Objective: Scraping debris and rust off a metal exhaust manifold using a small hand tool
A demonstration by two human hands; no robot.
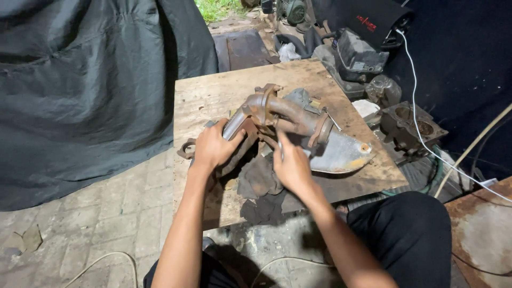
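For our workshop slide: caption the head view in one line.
Left hand grips a rusty manifold on a board; right hand touches it above a rag.

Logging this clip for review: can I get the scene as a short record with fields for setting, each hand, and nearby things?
Setting: outdoor work spot, wooden board over a paved floor
Left hand: grips the near end of a rusty metal pipe part
Right hand: rests at the part's middle, fingers pinched on something small; cannot tell what
Under the part: dark rag
Nearby: grey tarp, white cable, metal engine block
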